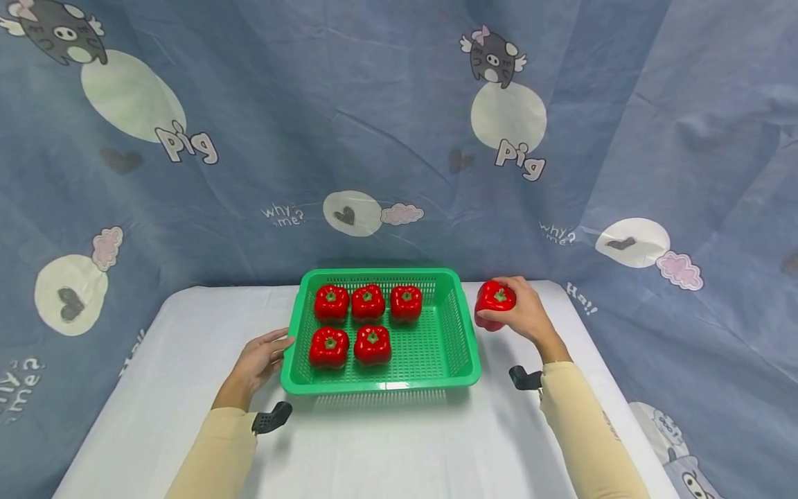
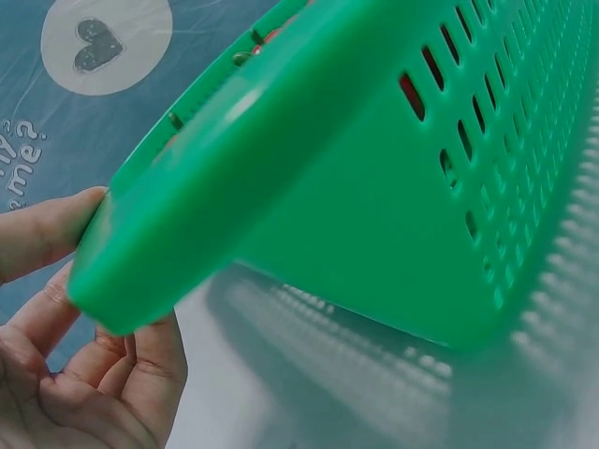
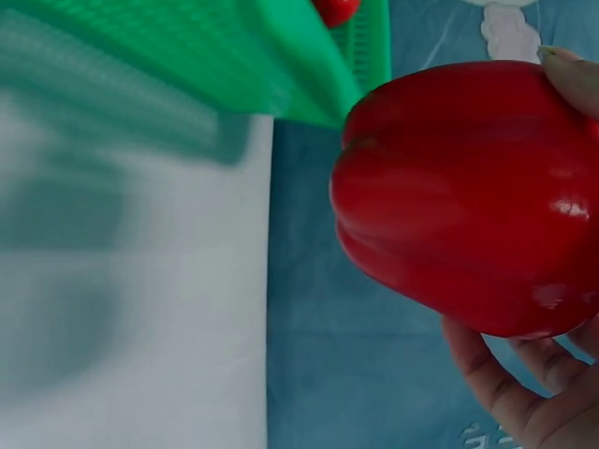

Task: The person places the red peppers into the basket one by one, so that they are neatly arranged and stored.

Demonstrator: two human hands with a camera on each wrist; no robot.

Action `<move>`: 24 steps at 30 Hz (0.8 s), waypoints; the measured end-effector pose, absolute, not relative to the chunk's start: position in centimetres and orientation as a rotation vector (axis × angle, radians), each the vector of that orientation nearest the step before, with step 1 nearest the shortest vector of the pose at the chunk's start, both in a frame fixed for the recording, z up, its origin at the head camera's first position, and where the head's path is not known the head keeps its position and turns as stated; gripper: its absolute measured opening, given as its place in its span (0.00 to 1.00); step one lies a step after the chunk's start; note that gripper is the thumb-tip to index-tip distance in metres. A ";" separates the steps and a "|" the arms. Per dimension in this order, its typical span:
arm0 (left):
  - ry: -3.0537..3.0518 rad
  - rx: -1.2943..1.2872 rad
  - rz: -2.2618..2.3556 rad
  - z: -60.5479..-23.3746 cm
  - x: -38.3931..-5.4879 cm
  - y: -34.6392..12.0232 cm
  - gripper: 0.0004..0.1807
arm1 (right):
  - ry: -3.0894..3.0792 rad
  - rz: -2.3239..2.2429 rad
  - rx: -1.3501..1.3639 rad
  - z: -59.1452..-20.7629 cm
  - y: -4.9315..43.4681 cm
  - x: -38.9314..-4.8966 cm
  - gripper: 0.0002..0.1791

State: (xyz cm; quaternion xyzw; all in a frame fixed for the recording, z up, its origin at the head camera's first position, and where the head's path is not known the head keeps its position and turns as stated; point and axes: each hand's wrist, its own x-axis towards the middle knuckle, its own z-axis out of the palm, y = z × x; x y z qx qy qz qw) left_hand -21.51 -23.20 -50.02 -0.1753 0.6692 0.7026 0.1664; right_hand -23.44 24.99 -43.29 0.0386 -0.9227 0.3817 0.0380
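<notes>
A green plastic basket (image 1: 382,386) holds several red bell peppers (image 1: 373,345), stems up, with three in the back row and two in front. My left hand (image 1: 257,357) pinches the basket's left rim; in the left wrist view the thumb (image 2: 51,229) lies on the rim and the fingers curl beneath it. Just past the basket's right side, my right hand (image 1: 526,312) grips another red bell pepper (image 3: 468,201) between thumb and fingers. That pepper's stem faces up in the head view, and its side overlaps the basket's edge in the right wrist view.
The basket stands toward the back of a white-covered table (image 1: 386,450). A blue curtain (image 1: 386,138) printed with pigs and hearts hangs right behind it. Bare basket floor (image 1: 414,350) shows at the front right, beside the peppers.
</notes>
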 end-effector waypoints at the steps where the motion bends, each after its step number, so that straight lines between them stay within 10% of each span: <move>1: 1.907 -0.495 2.002 -50.0 -21.5 -23.2 0.34 | -2.830 1.169 0.127 -43.2 24.8 -23.4 0.39; 24: 1.942 -0.494 1.979 -50.2 -21.4 -23.1 0.34 | -2.820 1.218 0.274 -42.5 19.9 -22.8 0.40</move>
